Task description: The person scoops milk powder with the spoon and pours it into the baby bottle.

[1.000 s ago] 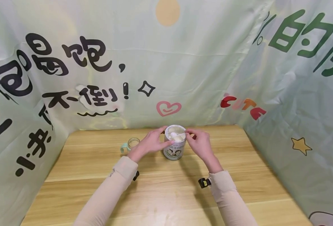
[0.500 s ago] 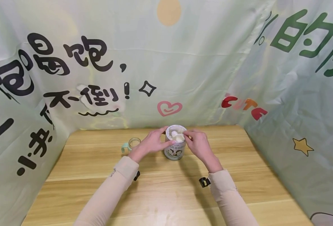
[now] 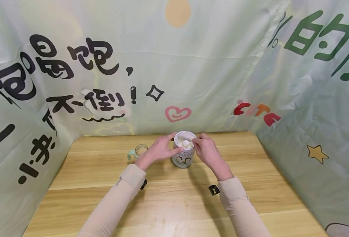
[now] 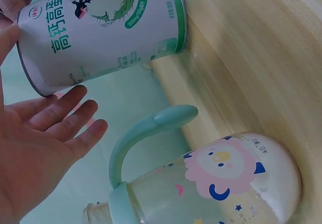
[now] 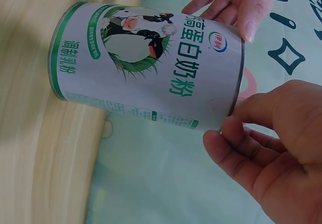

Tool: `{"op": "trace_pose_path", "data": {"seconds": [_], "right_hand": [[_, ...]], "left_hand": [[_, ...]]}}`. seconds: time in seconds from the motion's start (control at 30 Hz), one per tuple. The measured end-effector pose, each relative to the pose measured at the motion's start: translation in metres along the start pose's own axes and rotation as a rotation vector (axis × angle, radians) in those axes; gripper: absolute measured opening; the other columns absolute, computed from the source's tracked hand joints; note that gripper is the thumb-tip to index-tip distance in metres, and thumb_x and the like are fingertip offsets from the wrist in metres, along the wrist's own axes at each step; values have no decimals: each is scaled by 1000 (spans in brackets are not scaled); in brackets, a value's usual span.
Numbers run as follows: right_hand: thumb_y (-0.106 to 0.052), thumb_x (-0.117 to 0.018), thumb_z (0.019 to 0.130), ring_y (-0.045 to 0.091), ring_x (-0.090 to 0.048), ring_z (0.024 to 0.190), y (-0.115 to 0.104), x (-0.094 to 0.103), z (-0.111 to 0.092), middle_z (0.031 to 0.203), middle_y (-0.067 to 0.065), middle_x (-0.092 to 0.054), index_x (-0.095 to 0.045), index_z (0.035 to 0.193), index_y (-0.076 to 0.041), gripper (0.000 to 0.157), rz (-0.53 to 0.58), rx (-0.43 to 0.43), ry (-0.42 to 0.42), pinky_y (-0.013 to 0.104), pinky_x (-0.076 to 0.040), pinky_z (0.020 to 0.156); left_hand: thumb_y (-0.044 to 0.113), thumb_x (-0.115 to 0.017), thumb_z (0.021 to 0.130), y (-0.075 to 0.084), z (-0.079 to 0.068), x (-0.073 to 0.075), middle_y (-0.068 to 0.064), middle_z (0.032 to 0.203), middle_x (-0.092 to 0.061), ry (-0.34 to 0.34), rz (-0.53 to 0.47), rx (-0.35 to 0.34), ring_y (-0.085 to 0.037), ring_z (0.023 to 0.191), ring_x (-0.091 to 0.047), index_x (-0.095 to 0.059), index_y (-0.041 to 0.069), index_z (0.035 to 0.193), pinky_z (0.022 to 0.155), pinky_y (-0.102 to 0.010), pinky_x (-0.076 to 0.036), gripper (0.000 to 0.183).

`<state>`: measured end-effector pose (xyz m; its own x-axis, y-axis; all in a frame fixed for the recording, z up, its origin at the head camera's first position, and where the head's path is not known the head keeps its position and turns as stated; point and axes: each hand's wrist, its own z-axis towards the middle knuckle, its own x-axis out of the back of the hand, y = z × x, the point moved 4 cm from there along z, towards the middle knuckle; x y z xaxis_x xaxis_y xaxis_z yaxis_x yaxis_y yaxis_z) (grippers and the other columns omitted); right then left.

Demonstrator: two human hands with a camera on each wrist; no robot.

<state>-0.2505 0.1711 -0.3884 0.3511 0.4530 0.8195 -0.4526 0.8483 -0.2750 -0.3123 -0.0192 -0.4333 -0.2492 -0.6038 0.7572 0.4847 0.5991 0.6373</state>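
A white and green milk powder can (image 3: 182,160) stands open on the table, pale powder inside it. My left hand (image 3: 159,148) steadies the can near its rim, thumb on the front and fingers around the left side. The fingertips (image 4: 75,92) touch the can's wall in the left wrist view. At the right rim, my right hand (image 3: 207,150) pinches the handle of a white scoop (image 3: 186,143), whose bowl is down in the powder. From the right wrist, the can's wall hides the scoop, and the right fingers (image 5: 232,131) are bent at the rim.
Left of the can, partly behind my left wrist, stands a clear bottle (image 4: 201,183) with a mint handle (image 4: 146,131), its mouth uncovered and white powder at its bottom. The wooden table (image 3: 174,204) ends at printed cloth walls (image 3: 210,82).
The scoop has tipped and moved down and slightly right into the powder. My right fingers have shifted in over the rim. My left hand and the can have stayed put.
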Motion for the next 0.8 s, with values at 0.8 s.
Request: {"op": "trace_pose_path", "data": {"seconds": [0.8], "right_hand": [[-1,-69,99,30,-67,81,6,-4,7,91,18,-69,-75,99,6,10,73,-24,-27,44,-59,72]], "left_hand": [[61,-69,95,-2,6,-1,-19,159,-52,-21,24,25,-36,146,-52,-34,7,165,121,-53,-43,95]]}}
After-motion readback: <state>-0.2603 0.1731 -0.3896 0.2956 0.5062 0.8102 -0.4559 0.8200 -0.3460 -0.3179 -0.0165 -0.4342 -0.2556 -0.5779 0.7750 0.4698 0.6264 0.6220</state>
